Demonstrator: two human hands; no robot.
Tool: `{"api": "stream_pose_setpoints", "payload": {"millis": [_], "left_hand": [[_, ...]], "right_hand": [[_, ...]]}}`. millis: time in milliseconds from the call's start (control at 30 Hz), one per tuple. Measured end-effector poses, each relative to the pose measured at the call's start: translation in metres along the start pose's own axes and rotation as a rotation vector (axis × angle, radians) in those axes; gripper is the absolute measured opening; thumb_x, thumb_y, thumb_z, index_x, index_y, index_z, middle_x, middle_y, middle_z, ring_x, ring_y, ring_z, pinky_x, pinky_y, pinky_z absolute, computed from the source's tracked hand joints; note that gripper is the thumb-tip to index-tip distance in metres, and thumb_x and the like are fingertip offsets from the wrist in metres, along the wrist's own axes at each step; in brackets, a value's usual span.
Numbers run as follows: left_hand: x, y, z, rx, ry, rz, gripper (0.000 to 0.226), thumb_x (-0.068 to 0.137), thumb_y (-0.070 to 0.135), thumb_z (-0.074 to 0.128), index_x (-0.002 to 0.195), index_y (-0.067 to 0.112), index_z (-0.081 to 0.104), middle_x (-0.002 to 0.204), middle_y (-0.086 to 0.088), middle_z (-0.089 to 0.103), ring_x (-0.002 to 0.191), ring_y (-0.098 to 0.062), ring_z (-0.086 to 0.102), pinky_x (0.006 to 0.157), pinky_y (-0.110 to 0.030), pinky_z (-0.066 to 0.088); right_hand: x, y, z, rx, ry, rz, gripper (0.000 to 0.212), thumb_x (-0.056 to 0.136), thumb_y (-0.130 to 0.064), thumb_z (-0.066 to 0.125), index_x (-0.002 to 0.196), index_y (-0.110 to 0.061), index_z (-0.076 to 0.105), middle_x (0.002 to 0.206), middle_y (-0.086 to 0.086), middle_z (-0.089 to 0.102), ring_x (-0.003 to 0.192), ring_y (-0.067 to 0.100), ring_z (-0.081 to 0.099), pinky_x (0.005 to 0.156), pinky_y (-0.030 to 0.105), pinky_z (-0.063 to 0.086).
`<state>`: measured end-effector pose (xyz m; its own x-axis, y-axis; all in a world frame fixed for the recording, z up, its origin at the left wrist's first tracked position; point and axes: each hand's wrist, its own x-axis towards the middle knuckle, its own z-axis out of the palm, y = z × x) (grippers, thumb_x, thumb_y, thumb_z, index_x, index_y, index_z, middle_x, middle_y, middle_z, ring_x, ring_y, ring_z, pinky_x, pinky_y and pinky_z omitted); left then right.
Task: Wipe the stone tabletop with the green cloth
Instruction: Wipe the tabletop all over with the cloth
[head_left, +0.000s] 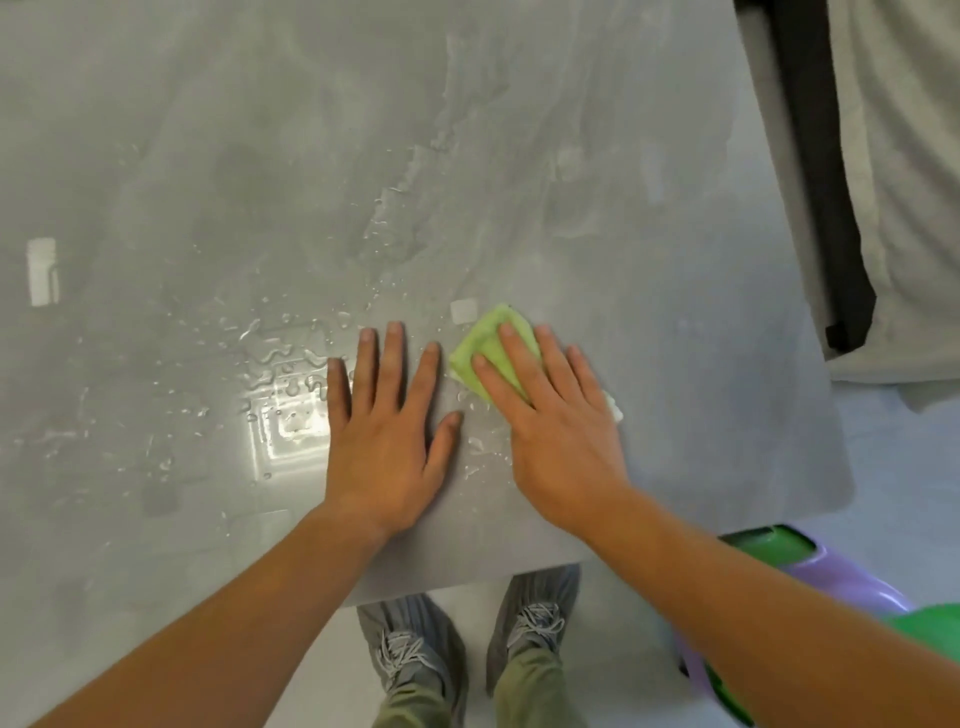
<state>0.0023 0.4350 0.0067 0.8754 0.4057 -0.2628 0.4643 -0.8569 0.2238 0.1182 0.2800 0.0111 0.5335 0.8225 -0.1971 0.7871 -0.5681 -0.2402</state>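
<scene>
Grey stone tabletop (519, 156), no readable markings. Water droplets (280, 358) pooled left of the left hand (387, 441), which lies flat, fingers spread, gripping nothing. Right hand (556, 421) lies flat, pressing folded green cloth (480, 345) near the front edge. Purple-green plastic chair (831, 577) right.

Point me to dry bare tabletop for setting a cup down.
Free: right of the right hand and green cloth, out to the tabletop edge. The far half is bare but smeared. Avoid left of the left hand: water drops crowd there.
</scene>
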Motion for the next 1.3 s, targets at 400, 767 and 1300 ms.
{"api": "stream_pose_setpoints", "payload": {"millis": [400,767,1300], "left_hand": [[0.001,-0.004,0.01,0.045,0.01,0.0,0.066,0.102,0.053,0.015,0.159,0.022,0.005,0.166,-0.011,-0.011,0.151,-0.029,-0.018,0.12,-0.06,-0.001],[0.0,-0.006,0.009,-0.091,0.077,0.011,0.061,0.1,0.042,0.011,0.158,0.023,0.016,0.167,-0.006,-0.001,0.153,-0.025,-0.012,0.121,-0.055,-0.005],[0.001,-0.001,0.002,-0.195,0.115,-0.041,0.062,0.096,0.045,0.024,0.152,0.022,0.034,0.167,-0.003,0.01,0.154,-0.02,-0.005,0.122,-0.05,-0.008]], "right_hand": [[-0.012,-0.005,0.006,-0.011,0.033,-0.021,0.067,0.091,-0.013,0.035,0.155,-0.029,0.027,0.166,0.001,0.011,0.153,0.031,0.008,0.121,0.053,0.016],[-0.02,-0.009,0.012,0.036,0.101,0.169,0.073,0.089,-0.006,0.042,0.155,-0.031,0.024,0.166,0.0,0.01,0.153,0.031,0.007,0.123,0.049,0.011],[-0.06,0.046,0.011,0.044,0.144,0.185,0.071,0.084,-0.011,0.044,0.152,-0.031,0.034,0.164,0.002,0.022,0.149,0.035,0.023,0.12,0.051,0.017]]}}
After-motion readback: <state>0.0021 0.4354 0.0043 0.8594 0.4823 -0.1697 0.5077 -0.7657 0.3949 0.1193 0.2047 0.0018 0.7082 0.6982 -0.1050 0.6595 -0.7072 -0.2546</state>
